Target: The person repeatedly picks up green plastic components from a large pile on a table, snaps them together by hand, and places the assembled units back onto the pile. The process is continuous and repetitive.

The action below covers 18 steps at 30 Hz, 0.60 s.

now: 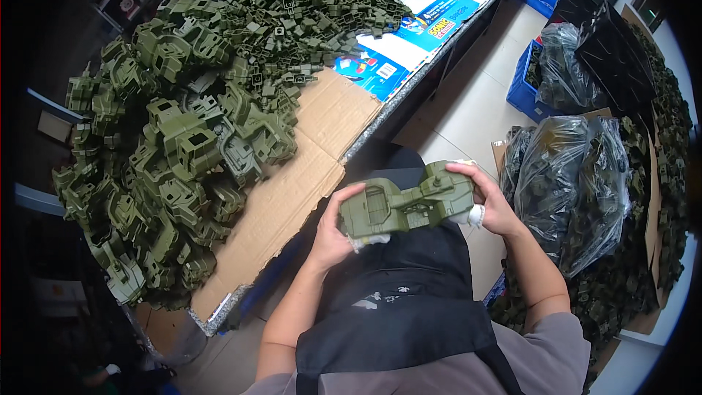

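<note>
A dark green plastic toy vehicle body is held level above my lap. My left hand is closed round its left end, with the thumb along the upper edge. At the other end, my right hand grips it the same way. White coverings show at the fingers of both hands; the fingertips under the body are hidden. To the left, a big heap of similar green vehicle bodies lies on the table, close to my left hand but apart from it.
Small green parts are piled farther back on the table. Brown cardboard and blue printed sheets line the tabletop. On the right stand clear plastic bags of parts, a blue crate and a large mass of green parts.
</note>
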### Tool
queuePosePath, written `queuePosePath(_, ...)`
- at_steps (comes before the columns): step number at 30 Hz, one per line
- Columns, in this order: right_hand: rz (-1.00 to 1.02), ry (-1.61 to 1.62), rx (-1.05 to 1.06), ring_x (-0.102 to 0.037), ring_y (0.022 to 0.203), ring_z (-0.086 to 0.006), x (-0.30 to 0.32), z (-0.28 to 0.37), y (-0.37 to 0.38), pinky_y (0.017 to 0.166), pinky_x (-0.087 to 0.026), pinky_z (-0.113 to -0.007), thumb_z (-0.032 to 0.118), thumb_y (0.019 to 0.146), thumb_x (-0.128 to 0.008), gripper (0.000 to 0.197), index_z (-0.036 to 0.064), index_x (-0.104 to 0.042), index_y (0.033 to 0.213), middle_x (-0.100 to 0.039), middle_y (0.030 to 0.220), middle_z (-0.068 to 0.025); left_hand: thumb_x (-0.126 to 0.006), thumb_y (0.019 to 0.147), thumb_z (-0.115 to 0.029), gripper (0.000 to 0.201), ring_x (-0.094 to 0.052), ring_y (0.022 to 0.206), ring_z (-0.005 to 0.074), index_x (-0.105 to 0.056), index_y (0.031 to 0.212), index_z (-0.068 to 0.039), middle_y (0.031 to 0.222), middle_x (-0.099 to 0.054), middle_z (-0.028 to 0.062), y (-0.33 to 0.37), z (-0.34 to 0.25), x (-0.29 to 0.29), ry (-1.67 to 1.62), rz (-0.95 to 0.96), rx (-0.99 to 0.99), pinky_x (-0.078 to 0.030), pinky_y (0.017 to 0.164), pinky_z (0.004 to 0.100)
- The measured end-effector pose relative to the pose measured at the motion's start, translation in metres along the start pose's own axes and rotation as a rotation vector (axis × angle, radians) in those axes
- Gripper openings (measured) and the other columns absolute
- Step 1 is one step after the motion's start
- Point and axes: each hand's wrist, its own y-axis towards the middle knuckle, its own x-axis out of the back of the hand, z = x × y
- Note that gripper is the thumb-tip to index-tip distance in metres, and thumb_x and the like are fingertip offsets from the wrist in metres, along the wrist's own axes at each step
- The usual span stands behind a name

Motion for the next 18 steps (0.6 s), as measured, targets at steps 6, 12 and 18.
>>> queuePosePath(6, 0.115, -0.225, 0.156, -0.052, 0.108, -0.0231, 0.011, 0.016, -0.010, 0.093, -0.041, -0.033, 0.006, 0.067, -0.076, 0.054, 0.0056, -0.057, 0.117, -0.054, 0.115, -0.0129, -0.081, 0.060, -0.010, 0.070, -0.059, 0.105, 0.0253, -0.050, 0.122, -0.006, 0.117, -0.058, 0.0155, -0.022, -0.036, 0.003, 0.443, 0.046, -0.249, -0.046, 0.092, 0.0335)
queuePosePath(12, -0.374, 0.322, -0.067, -0.053, 0.109, -0.0223, 0.037, 0.003, 0.042, 0.089, -0.047, -0.035, 0.010, 0.086, -0.054, 0.042, 0.0060, -0.046, 0.128, -0.051, 0.122, -0.0093, -0.079, 0.069, -0.015, 0.099, -0.041, 0.124, 0.0252, -0.014, 0.144, -0.006, 0.131, -0.043, 0.0153, -0.001, -0.040, 0.007, 0.180, -0.252, -0.180, -0.030, 0.104, 0.0370)
queuePosePath(18, -0.625, 0.658, 0.050, -0.043, 0.116, -0.0212, 0.145, -0.014, 0.274, 0.096, -0.035, -0.046, 0.044, 0.082, -0.064, 0.054, 0.0186, -0.045, 0.126, -0.050, 0.125, -0.0021, -0.071, 0.078, -0.011, 0.064, -0.052, 0.114, 0.0232, -0.039, 0.133, -0.003, 0.119, -0.056, 0.0143, -0.016, -0.037, 0.023, 0.373, -0.169, 0.001, -0.037, 0.100, 0.0347)
